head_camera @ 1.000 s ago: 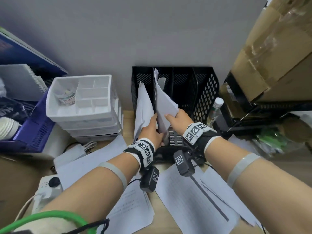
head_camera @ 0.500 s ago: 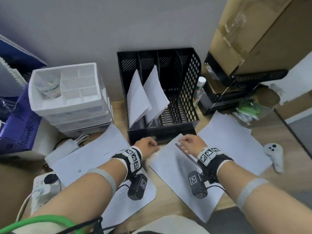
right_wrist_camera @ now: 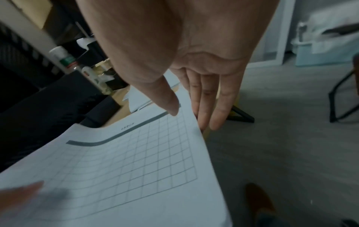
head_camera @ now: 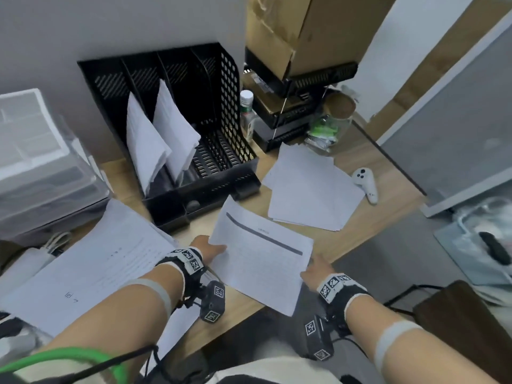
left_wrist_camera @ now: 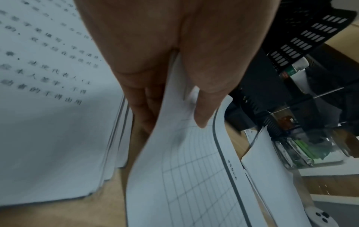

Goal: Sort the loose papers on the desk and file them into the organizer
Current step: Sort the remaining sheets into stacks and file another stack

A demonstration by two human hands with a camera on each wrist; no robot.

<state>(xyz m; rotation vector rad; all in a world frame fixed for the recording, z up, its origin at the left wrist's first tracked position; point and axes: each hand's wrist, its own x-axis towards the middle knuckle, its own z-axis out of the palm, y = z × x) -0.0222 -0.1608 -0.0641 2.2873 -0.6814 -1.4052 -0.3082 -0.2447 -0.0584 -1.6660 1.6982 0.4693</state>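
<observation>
A grid sheet (head_camera: 263,261) with a dark bar along its top hangs slightly above the desk's front edge. My left hand (head_camera: 207,249) pinches its left edge between thumb and fingers (left_wrist_camera: 202,110). At the sheet's right corner my right hand (head_camera: 314,268) has its thumb on top and straight fingers (right_wrist_camera: 219,107) below. The black organizer (head_camera: 230,87) stands against the wall. Two paper bundles (head_camera: 144,145) lean in its left slots; the right slots look empty. Loose stacks lie on the left (head_camera: 97,259) and the right (head_camera: 310,187).
A white controller (head_camera: 365,184) lies right of the right stack. A bottle (head_camera: 246,109) and a jar (head_camera: 329,126) stand beside the organizer, below cardboard boxes (head_camera: 299,29). White drawers (head_camera: 36,151) sit at the left. The desk edge runs under the sheet.
Both hands left the organizer's slots, drew back to the desk's front and took hold of the grid sheet, which now is lifted. The view swung right.
</observation>
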